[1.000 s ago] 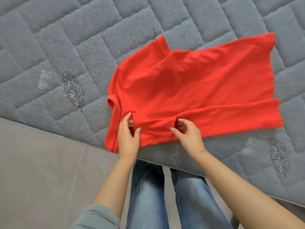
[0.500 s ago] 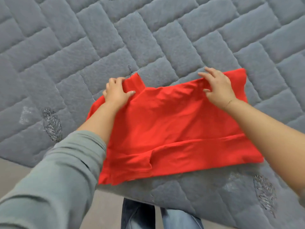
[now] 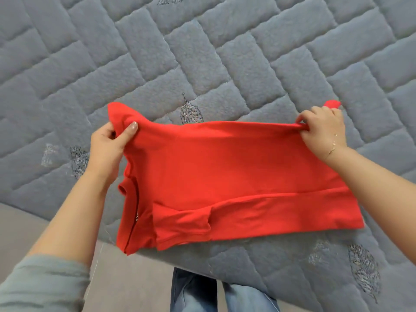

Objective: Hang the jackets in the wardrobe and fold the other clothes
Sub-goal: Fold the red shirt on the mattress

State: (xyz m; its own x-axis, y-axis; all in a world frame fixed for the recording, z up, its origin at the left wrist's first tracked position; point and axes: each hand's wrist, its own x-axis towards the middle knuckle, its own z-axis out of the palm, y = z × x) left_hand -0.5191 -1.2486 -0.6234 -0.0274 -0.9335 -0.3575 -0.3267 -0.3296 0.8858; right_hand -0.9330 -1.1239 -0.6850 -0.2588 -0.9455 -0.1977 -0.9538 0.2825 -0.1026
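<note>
A red T-shirt (image 3: 225,172) lies across the near edge of the grey quilted bed, its near long side folded over and one sleeve tucked flat on top. My left hand (image 3: 108,145) pinches the shirt's far left corner near the collar, thumb on top. My right hand (image 3: 322,129) grips the far right corner, with a bit of red cloth poking out past the fingers. Both hands hold the far edge lifted and stretched taut between them. The collar end hangs slightly over the bed's edge.
The grey quilted bed cover (image 3: 202,64) with embroidered leaf patterns fills most of the view. Grey floor (image 3: 27,233) lies at the lower left beyond the bed's edge. My legs in blue jeans (image 3: 195,291) stand against the bed.
Both hands took hold of the shirt's far edge, spread wider apart, and lifted it off the bed toward me. One second ago they were at the near edge tucking the sleeve.
</note>
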